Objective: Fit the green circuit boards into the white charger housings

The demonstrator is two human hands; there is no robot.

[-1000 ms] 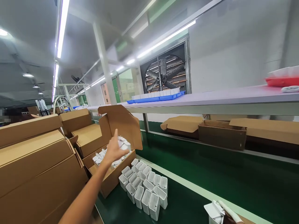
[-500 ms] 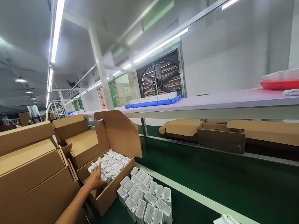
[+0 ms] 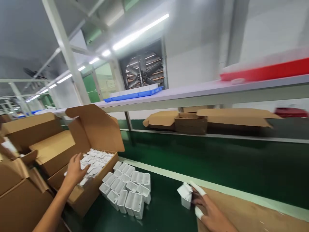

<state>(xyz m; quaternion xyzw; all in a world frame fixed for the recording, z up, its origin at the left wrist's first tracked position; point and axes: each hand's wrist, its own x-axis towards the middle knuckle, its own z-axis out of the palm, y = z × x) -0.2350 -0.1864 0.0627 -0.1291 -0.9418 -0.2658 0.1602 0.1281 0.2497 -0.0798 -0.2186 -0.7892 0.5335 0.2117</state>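
My left hand (image 3: 76,170) is over an opened cardboard box (image 3: 83,199), thumb and fingers apart. Beneath and beside its fingers, many small white plastic parts (image 3: 98,159) fill the box; no part shows in its grasp. My right hand (image 3: 209,209), with white coverings on the thumb and a finger, holds a small white plastic case (image 3: 186,201) at the lower right. A white piece sits on top of this case, slightly blurred. Between the hands, several open-topped white cases (image 3: 125,190) stand upright in a close group on the dark green surface.
Other cardboard boxes (image 3: 54,145) crowd the left side. A flat brown sheet (image 3: 256,209) lies at lower right. Behind, a raised shelf (image 3: 193,95) carries a blue tray (image 3: 135,95) and a red tray (image 3: 267,71). More boxes (image 3: 190,125) sit under it.
The view has swung right. My right hand has come into view with the white case, previously only partly visible at the bottom edge. My left hand stays over the box, fingers lifted slightly.
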